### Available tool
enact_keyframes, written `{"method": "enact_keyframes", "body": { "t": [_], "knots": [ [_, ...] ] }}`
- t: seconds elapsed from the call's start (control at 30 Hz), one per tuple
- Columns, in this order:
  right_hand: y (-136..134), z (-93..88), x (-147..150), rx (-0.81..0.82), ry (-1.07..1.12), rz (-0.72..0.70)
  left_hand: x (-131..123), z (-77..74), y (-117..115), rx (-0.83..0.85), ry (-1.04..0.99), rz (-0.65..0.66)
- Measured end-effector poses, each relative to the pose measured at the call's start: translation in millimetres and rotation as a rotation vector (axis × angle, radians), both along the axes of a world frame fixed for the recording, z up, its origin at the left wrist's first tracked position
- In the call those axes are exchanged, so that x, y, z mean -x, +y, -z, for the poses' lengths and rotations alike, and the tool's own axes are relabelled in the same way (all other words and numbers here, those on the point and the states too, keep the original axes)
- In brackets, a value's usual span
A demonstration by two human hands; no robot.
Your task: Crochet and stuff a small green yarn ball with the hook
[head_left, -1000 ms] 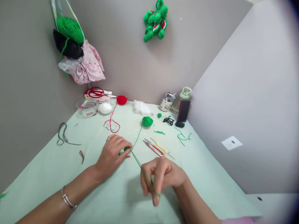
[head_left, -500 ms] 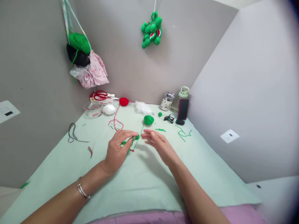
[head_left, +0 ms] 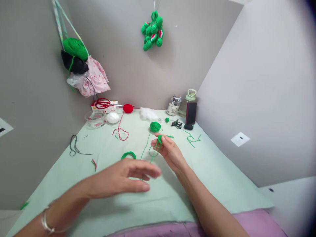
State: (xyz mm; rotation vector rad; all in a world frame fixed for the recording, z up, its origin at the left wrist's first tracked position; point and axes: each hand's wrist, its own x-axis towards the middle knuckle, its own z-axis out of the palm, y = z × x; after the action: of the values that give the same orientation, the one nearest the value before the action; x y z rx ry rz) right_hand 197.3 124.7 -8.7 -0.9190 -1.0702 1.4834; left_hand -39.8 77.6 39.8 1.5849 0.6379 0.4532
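Note:
My right hand (head_left: 166, 149) pinches a small green yarn piece (head_left: 159, 139) above the pale green tablecloth (head_left: 111, 200), with a green strand looping down from it. Just beyond it lies a small green yarn ball (head_left: 155, 126). My left hand (head_left: 125, 179) hovers lower, blurred, fingers stretched out flat and holding nothing. A curved green crocheted piece (head_left: 128, 154) lies on the cloth just past its fingertips.
Red yarn ball (head_left: 128, 108) with a loose red strand, red scissors (head_left: 102, 103) on a box, white stuffing (head_left: 148, 114), a cup (head_left: 173, 106), a bottle (head_left: 187, 102) and a phone (head_left: 191, 113) stand at the back. Green crocheted bunch (head_left: 151, 31) and a bag (head_left: 79, 65) hang on the wall.
My left hand let go of the green piece and moved down toward me, opening flat. My right hand closed on the green yarn near the ball.

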Motion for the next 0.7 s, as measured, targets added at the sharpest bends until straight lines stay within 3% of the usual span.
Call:
{"method": "enact_keyframes", "body": {
  "t": [0.03, 0.07, 0.13, 0.2, 0.3, 0.4, 0.53, 0.6, 0.7],
  "knots": [
    [2.3, -2.6, -11.0, -0.011, -0.06, 0.002, 9.7, -6.7, 8.7, 0.021, 0.004, 0.006],
    [5.8, -4.4, -25.1, -0.116, -0.255, 0.029, 18.6, -11.3, 18.4, -0.002, -0.008, -0.093],
    [16.1, -3.8, -59.7, -0.316, -0.647, 0.333, 31.5, -14.3, 36.4, -0.108, -0.085, -0.432],
    [26.9, 2.2, -94.6, -0.237, -0.944, 0.482, 36.4, -12.1, 47.9, -0.147, -0.108, -0.56],
    [33.4, 9.6, -127.8, -0.159, -1.015, 0.509, 33.0, -9.7, 51.3, -0.103, -0.008, -0.437],
    [25.9, 1.7, -131.1, -0.189, -1.001, 0.547, 29.7, -15.2, 50.4, -0.108, 0.136, -0.248],
    [9.9, -22.3, -102.6, -0.211, -0.698, 0.458, 40.7, -21.1, 63.9, -0.253, 0.419, -0.15],
    [3.6, -32.8, -80.7, -0.19, -0.739, 0.288, 48.9, -19.1, 75.9, -0.373, 0.575, -0.14],
    [-3.3, -41.2, -42.7, -0.159, -0.901, -0.087, 52.3, -13.6, 91.9, -0.562, 0.718, -0.182]
  ]
}}
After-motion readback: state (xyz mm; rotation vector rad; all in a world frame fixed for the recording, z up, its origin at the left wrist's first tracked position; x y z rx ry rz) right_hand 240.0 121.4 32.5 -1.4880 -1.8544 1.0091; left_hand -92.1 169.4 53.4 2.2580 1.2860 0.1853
